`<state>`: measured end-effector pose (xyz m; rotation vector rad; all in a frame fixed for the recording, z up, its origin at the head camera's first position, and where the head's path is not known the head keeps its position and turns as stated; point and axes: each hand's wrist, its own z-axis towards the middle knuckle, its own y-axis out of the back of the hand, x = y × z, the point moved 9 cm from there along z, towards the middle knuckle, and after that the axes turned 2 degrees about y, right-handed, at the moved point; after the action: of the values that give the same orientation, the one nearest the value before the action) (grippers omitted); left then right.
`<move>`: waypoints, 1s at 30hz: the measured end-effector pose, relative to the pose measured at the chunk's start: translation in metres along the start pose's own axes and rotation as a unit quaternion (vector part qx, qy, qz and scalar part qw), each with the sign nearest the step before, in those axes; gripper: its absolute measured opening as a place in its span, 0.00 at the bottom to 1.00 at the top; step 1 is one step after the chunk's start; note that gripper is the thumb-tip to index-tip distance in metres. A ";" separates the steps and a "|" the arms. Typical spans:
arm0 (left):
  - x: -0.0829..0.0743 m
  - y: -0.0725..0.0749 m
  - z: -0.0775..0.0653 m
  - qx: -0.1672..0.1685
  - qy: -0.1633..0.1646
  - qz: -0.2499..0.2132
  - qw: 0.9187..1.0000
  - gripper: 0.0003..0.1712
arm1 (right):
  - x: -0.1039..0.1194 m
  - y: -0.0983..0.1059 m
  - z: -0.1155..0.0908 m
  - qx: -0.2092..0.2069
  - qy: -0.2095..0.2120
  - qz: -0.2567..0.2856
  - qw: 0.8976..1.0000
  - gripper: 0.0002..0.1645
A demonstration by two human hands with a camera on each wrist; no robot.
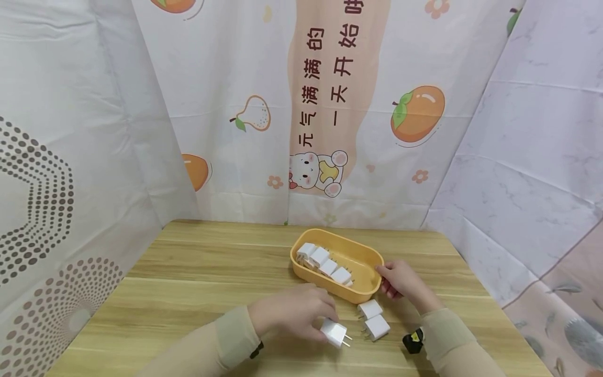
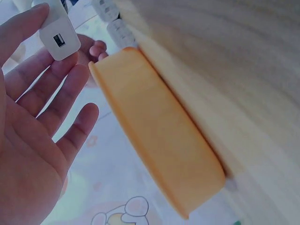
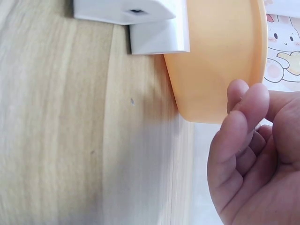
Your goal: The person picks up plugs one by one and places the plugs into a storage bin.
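Note:
My left hand (image 1: 299, 310) pinches a white USB charger plug (image 1: 333, 332) between thumb and fingers, low over the table, its two metal prongs pointing right. In the left wrist view the USB port of this charger (image 2: 60, 38) shows, and the other fingers are spread. With thumb and curled fingers, my right hand (image 1: 401, 280) grips the right end rim of an oval yellow basket (image 1: 360, 271). Several white chargers (image 1: 320, 256) lie along the basket's left and near side. Two more, a farther charger (image 1: 370, 309) and a nearer charger (image 1: 378, 327), sit on the table before it.
Everything stands on a wood-grain table (image 1: 212, 262). A small black-and-yellow object (image 1: 413, 341) is beside the right cuff. Behind the table hangs a printed cloth (image 1: 226, 157), with more cloth at both sides.

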<state>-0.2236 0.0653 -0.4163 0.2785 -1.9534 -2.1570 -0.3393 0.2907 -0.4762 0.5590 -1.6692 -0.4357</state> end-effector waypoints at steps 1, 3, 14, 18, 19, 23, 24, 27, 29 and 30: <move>0.001 0.001 -0.001 0.000 0.003 0.000 1.000 0.22 | 0.000 0.000 0.000 0.000 0.000 -0.001 1.000 0.22; 0.003 0.003 -0.002 -0.003 0.006 0.001 1.000 0.21 | 0.000 0.000 0.000 0.000 0.000 0.000 1.000 0.22; 0.007 0.009 -0.005 -0.011 0.022 0.000 1.000 0.20 | -0.002 0.000 0.001 0.002 -0.004 0.002 1.000 0.21; 0.009 0.012 -0.004 -0.032 0.026 0.002 0.999 0.20 | -0.001 0.000 0.001 0.004 -0.002 0.002 1.000 0.22; 0.010 0.013 -0.004 -0.039 0.027 0.003 0.999 0.19 | -0.001 0.000 0.001 0.004 -0.002 0.001 1.000 0.22; 0.015 0.017 -0.004 -0.059 0.042 0.003 0.997 0.18 | -0.001 0.000 0.000 0.003 -0.003 0.001 1.000 0.22; 0.017 0.018 -0.004 -0.062 0.047 0.001 0.997 0.18 | -0.001 0.000 0.000 0.003 -0.002 0.000 1.000 0.22; 0.022 0.020 -0.003 -0.077 0.065 0.000 0.995 0.18 | 0.000 0.000 -0.001 0.003 -0.003 -0.002 1.000 0.23; 0.026 0.021 -0.002 -0.091 0.079 0.003 0.993 0.19 | 0.000 0.000 -0.001 0.003 -0.004 -0.002 1.000 0.23; 0.028 0.022 -0.002 -0.097 0.087 0.006 0.991 0.20 | 0.000 0.000 -0.001 0.003 -0.005 -0.001 1.000 0.23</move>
<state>-0.2490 0.0530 -0.3949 0.4046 -1.6339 -2.2127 -0.3382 0.2909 -0.4761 0.5651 -1.6802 -0.4359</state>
